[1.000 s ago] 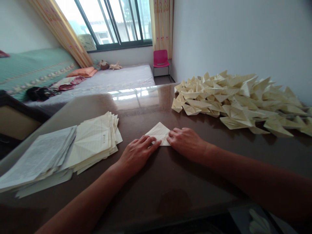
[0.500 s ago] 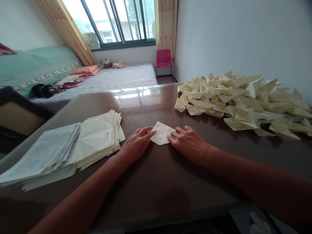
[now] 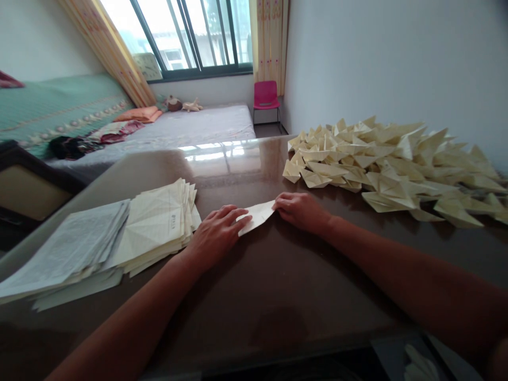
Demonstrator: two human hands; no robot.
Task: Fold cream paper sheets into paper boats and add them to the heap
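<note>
A small folded sheet of cream paper point(image 3: 257, 217) lies at a slant on the brown tabletop, between my two hands. Its left end is under the fingers and thumb of my left hand point(image 3: 220, 228), which holds it against the table. With closed fingers, my right hand point(image 3: 302, 210) pinches the paper's upper right corner. The fingertips of that hand are partly hidden. Just left of my left hand sits a stack of creased cream sheets point(image 3: 153, 222), beside a pile of grey printed sheets point(image 3: 75, 246).
A large heap of folded cream paper pieces point(image 3: 381, 159) covers the right back of the glossy table point(image 3: 254, 296). Beyond the table are a bed point(image 3: 206, 121), a pink chair point(image 3: 265, 95) and a window point(image 3: 198, 37). A dark wooden chair point(image 3: 32, 185) stands at the left.
The paper has gone from a broad, many-sided shape to a narrower slanted strip. My right hand has moved up to its far corner, and my left hand has shifted slightly left.
</note>
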